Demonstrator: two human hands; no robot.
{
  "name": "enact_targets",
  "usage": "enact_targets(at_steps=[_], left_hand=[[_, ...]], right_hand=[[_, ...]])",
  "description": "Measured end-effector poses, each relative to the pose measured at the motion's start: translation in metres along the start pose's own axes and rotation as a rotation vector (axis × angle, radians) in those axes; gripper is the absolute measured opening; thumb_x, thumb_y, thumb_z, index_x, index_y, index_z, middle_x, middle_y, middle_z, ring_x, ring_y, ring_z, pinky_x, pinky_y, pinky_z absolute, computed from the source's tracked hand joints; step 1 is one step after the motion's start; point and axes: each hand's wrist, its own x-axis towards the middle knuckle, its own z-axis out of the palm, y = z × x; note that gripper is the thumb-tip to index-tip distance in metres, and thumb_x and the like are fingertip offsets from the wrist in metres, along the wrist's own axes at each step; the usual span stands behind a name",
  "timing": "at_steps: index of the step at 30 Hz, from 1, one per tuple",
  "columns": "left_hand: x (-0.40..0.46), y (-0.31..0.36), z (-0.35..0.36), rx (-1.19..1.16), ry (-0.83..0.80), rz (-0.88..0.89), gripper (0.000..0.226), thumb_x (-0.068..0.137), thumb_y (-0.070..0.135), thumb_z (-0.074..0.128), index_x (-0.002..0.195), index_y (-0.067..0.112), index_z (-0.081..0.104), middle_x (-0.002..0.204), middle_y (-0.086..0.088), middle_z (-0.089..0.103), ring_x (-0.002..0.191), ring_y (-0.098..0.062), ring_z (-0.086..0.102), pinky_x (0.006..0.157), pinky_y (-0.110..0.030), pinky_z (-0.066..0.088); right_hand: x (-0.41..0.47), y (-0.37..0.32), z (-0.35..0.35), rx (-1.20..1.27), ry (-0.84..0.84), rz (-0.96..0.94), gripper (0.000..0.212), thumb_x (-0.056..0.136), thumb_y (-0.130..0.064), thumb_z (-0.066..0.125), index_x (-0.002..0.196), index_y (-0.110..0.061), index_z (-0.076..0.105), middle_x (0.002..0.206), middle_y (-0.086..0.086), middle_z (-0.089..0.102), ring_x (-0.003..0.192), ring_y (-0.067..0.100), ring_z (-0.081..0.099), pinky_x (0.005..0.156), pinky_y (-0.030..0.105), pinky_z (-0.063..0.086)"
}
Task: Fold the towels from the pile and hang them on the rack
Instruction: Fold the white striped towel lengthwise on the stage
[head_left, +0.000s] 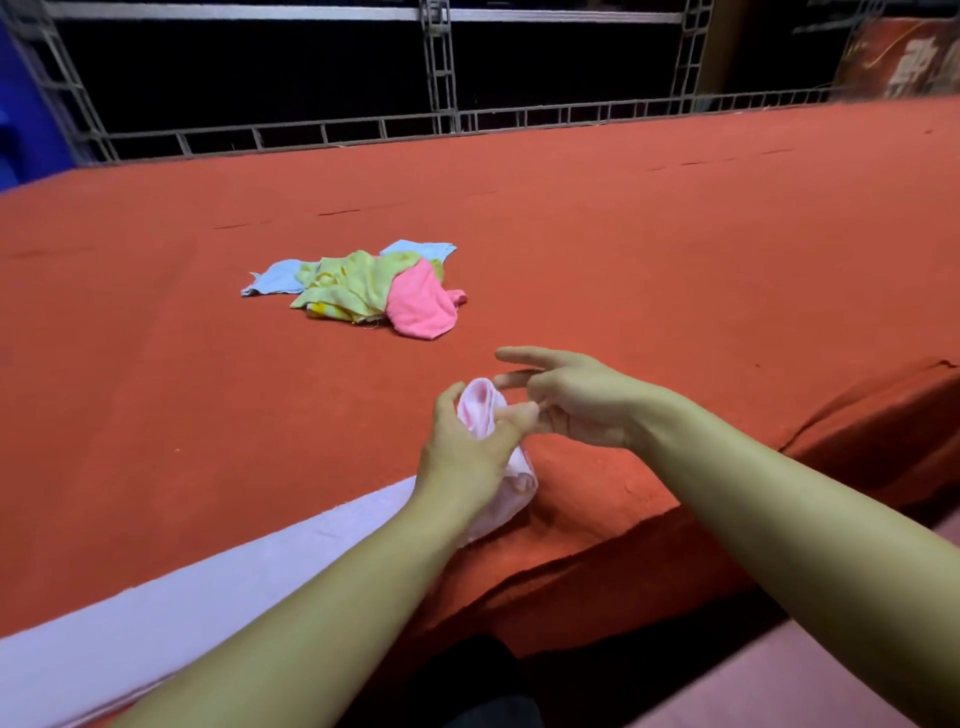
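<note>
A pale pink towel (483, 410) is bunched in my left hand (467, 457), whose fingers and thumb curl round it near the front edge of the red surface. Part of the towel hangs below the hand. My right hand (576, 400) hovers just right of it with its index finger straight and the other fingers loosely bent, close to the towel's top. Farther back lies the pile of towels (363, 288): a bright pink one on the right, yellow-green ones in the middle, light blue ones behind and to the left. No rack shows clearly.
The red cloth-covered surface (675, 234) stretches wide to the back. A white strip (208, 587) runs along its front left edge. Metal truss framing (439, 67) stands behind the surface against a dark background. The cloth droops at the front right corner.
</note>
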Motion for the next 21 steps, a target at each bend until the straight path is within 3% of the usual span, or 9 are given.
enact_targets(at_steps=[2, 4, 6, 8, 11, 12, 16, 18, 21], left_hand=[[-0.004, 0.0, -0.019, 0.061, 0.023, 0.005, 0.079, 0.083, 0.031, 0.076, 0.149, 0.023, 0.032, 0.139, 0.007, 0.047, 0.13, -0.011, 0.044, 0.089, -0.013, 0.031], [-0.01, -0.002, -0.035, 0.071, 0.037, 0.026, 0.076, 0.086, 0.018, 0.072, 0.149, 0.023, 0.032, 0.146, 0.003, 0.044, 0.128, -0.008, 0.043, 0.082, -0.007, 0.027], [-0.016, -0.005, -0.05, 0.055, 0.043, 0.058, 0.072, 0.087, 0.009, 0.069, 0.148, 0.022, 0.034, 0.146, 0.004, 0.044, 0.122, -0.001, 0.041, 0.084, -0.004, 0.027], [-0.023, -0.009, -0.067, 0.028, 0.071, 0.093, 0.067, 0.086, 0.007, 0.069, 0.144, 0.023, 0.038, 0.144, 0.006, 0.047, 0.12, 0.003, 0.041, 0.091, -0.005, 0.028], [-0.035, -0.015, -0.096, -0.051, 0.12, 0.125, 0.06, 0.086, 0.014, 0.069, 0.137, 0.032, 0.044, 0.142, 0.012, 0.05, 0.126, 0.0, 0.048, 0.108, -0.028, 0.04], [-0.041, -0.014, -0.105, -0.058, 0.127, 0.136, 0.062, 0.084, 0.021, 0.068, 0.14, 0.032, 0.043, 0.143, 0.013, 0.05, 0.129, -0.001, 0.047, 0.109, -0.037, 0.042], [-0.064, -0.017, -0.149, -0.105, 0.182, 0.118, 0.076, 0.071, 0.043, 0.073, 0.14, 0.045, 0.043, 0.139, 0.015, 0.055, 0.129, -0.01, 0.053, 0.102, -0.048, 0.047], [-0.075, -0.023, -0.175, -0.062, 0.243, 0.114, 0.079, 0.07, 0.04, 0.078, 0.14, 0.046, 0.043, 0.136, 0.021, 0.054, 0.125, -0.001, 0.053, 0.102, -0.036, 0.048], [-0.097, -0.036, -0.219, 0.043, 0.362, 0.126, 0.077, 0.08, 0.015, 0.075, 0.145, 0.036, 0.039, 0.133, 0.026, 0.05, 0.112, 0.026, 0.043, 0.091, 0.0, 0.036]], right_hand=[[0.002, -0.001, 0.014, -0.106, -0.08, -0.06, 0.06, 0.091, 0.015, 0.046, 0.143, -0.015, 0.043, 0.126, 0.015, 0.06, 0.089, 0.02, 0.068, 0.072, 0.031, 0.059], [0.005, -0.003, 0.03, -0.334, -0.086, -0.155, 0.059, 0.091, 0.005, 0.062, 0.143, -0.017, 0.044, 0.103, 0.005, 0.066, 0.081, 0.014, 0.063, 0.068, 0.026, 0.053], [0.012, -0.006, 0.048, -0.566, -0.05, -0.269, 0.057, 0.088, -0.007, 0.07, 0.139, -0.021, 0.05, 0.096, 0.001, 0.068, 0.082, 0.01, 0.061, 0.073, 0.023, 0.05], [0.016, -0.011, 0.068, -0.597, -0.064, -0.333, 0.052, 0.088, -0.011, 0.072, 0.135, -0.021, 0.054, 0.093, -0.001, 0.067, 0.082, 0.006, 0.06, 0.076, 0.019, 0.048], [0.021, -0.017, 0.099, -0.537, -0.116, -0.402, 0.047, 0.09, -0.012, 0.071, 0.134, -0.018, 0.055, 0.09, -0.003, 0.064, 0.083, 0.004, 0.061, 0.079, 0.018, 0.048], [0.023, -0.018, 0.109, -0.518, -0.133, -0.43, 0.046, 0.091, -0.014, 0.07, 0.133, -0.019, 0.055, 0.09, -0.004, 0.064, 0.084, 0.003, 0.061, 0.081, 0.018, 0.049], [0.032, -0.019, 0.165, -0.489, -0.194, -0.533, 0.042, 0.092, -0.012, 0.067, 0.131, -0.024, 0.054, 0.087, -0.01, 0.063, 0.082, 0.003, 0.058, 0.077, 0.021, 0.047], [0.036, -0.019, 0.198, -0.508, -0.24, -0.58, 0.042, 0.093, -0.012, 0.067, 0.131, -0.023, 0.053, 0.089, -0.009, 0.063, 0.081, 0.004, 0.058, 0.074, 0.021, 0.047], [0.043, -0.016, 0.253, -0.542, -0.337, -0.626, 0.044, 0.092, -0.01, 0.066, 0.132, -0.022, 0.052, 0.092, -0.006, 0.063, 0.079, 0.008, 0.058, 0.072, 0.021, 0.048]])
